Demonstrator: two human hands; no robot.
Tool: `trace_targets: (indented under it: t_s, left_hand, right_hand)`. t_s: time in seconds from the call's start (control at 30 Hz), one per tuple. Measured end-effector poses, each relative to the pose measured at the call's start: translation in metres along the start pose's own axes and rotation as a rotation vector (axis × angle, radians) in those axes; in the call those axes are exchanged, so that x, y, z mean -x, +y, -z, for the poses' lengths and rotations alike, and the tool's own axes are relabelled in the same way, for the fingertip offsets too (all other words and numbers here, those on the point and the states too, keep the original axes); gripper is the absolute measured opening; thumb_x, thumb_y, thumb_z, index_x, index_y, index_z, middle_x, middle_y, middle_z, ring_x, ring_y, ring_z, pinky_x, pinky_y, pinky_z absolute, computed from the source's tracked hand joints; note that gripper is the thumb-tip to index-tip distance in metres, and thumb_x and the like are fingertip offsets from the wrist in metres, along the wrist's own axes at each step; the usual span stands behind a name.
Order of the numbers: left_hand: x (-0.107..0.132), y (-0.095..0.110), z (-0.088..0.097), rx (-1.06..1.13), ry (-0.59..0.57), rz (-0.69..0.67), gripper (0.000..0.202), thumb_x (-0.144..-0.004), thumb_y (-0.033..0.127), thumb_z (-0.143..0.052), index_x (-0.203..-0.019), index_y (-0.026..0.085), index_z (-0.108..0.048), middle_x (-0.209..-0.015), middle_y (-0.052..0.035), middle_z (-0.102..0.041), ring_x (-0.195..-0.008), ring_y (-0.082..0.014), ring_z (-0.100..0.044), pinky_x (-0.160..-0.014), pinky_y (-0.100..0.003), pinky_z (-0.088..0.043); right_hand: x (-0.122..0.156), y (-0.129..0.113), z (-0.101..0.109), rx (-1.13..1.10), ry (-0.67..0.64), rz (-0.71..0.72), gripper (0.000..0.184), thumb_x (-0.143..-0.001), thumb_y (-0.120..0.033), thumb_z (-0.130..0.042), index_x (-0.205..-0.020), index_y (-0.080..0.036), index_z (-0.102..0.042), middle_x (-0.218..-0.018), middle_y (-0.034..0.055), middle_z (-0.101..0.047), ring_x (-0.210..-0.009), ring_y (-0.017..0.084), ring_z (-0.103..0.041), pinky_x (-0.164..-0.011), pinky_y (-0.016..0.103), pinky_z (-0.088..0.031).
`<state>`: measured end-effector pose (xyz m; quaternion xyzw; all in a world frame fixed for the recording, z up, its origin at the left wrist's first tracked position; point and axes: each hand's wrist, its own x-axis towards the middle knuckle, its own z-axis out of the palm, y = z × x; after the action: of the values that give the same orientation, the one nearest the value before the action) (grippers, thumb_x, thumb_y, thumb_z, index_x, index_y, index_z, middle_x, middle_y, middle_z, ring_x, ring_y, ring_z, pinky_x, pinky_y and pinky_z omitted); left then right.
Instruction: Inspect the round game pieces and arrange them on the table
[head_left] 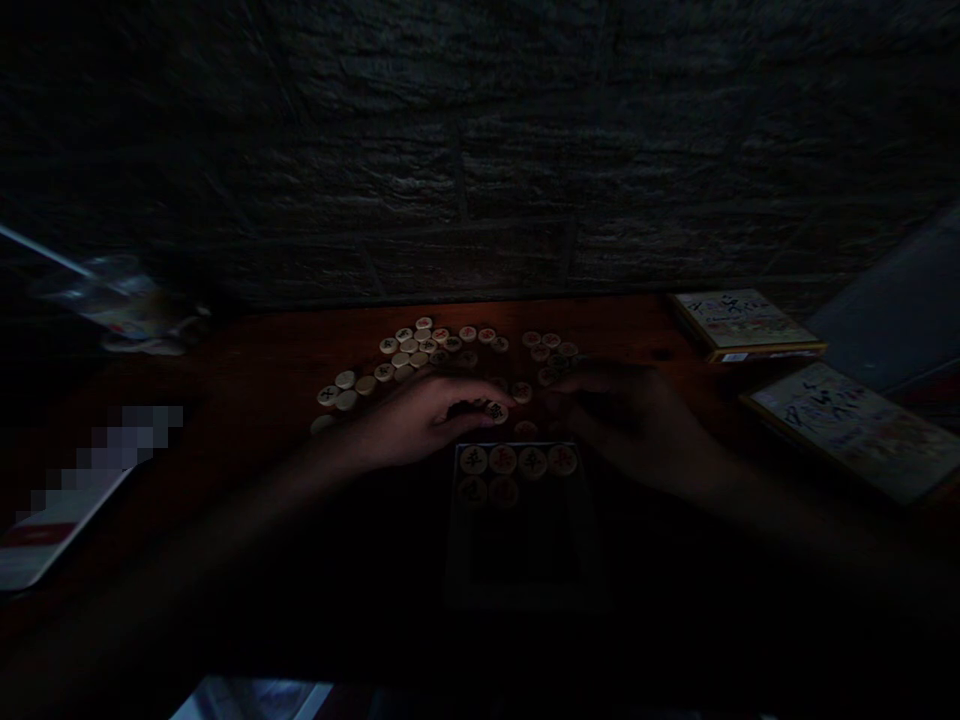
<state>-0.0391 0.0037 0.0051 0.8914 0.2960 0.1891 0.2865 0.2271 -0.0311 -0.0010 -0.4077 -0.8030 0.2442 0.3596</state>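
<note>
Crowding left hand (424, 418): loose discs (409, 355), tray (525, 560), boxes (739, 322).

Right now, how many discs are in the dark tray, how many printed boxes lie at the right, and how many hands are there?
Discs in the tray: 6
Printed boxes: 2
Hands, left hand and right hand: 2
Total: 10
</note>
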Motion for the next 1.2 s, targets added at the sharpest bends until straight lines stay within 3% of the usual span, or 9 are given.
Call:
trace_targets:
  t_s: [0.3, 0.77, 1.2]
  left_hand:
    - [0.0005, -0.0054, -0.0016, 0.012, 0.013, 0.000, 0.024, -0.102, 0.021, -0.060, -0.123, 0.021, -0.072, -0.123, -0.0050, -0.078, -0.110, -0.0181, -0.074, -0.099, -0.033, -0.059]
    - [0.0009, -0.0047, -0.0013, 0.012, 0.011, 0.003, 0.026, -0.102, 0.021, -0.059, -0.125, 0.021, -0.071, -0.121, -0.0056, -0.079, -0.106, -0.0179, -0.075, -0.095, -0.033, -0.059]
    - [0.0008, -0.0017, -0.0009, 0.008, 0.048, 0.041, 0.027, -0.103, 0.028, -0.061, -0.127, 0.022, -0.069, -0.124, -0.0044, -0.077, -0.113, -0.0192, -0.072, -0.104, -0.032, -0.055]
  right_hand:
    - [-0.0007, -0.0010, -0.0004, -0.019, -0.011, -0.019, 0.017, -0.096, -0.017, -0.061, -0.094, -0.023, -0.077, -0.094, 0.0009, -0.082, -0.081, 0.017, -0.076, -0.071, 0.028, -0.057]
    - [-0.0005, -0.0005, 0.0001, -0.014, -0.017, -0.009, 0.017, -0.097, -0.019, -0.060, -0.095, -0.022, -0.077, -0.092, 0.0017, -0.081, -0.080, 0.016, -0.076, -0.070, 0.028, -0.056]
    - [-0.0011, -0.0002, -0.0003, -0.014, -0.009, -0.002, 0.017, -0.095, -0.016, -0.061, -0.096, -0.022, -0.077, -0.095, 0.0011, -0.082, -0.082, 0.016, -0.076, -0.072, 0.027, -0.056]
